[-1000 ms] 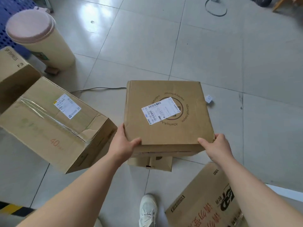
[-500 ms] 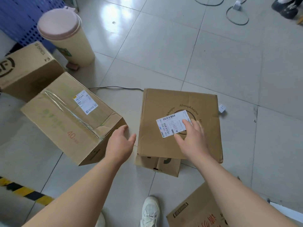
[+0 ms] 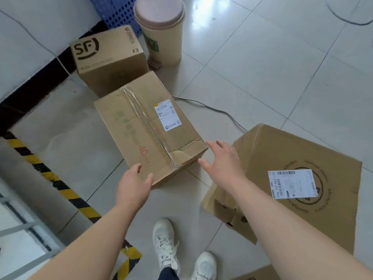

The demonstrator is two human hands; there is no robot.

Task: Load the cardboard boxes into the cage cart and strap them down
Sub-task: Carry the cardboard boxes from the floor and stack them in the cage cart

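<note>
A long taped cardboard box marked "40" lies on the tiled floor in the middle of the head view. My left hand hovers open at its near corner, fingers spread, just touching or just short of the edge. My right hand reaches open beside the box's dented right end, holding nothing. A square box with a round printed logo and white label sits on the floor under my right forearm. An SF Express box stands behind the long box. Grey metal bars, perhaps the cart, show at lower left.
A beige bin with a pink lid stands behind the boxes, beside a blue perforated crate. A grey cable runs across the floor. Yellow-black hazard tape crosses the floor at left. My white shoes are below. Another box corner peeks in.
My right hand left the label of the logo box and both hands moved left toward the long taped box. The view swung left, bringing the SF box and hazard tape into sight.
</note>
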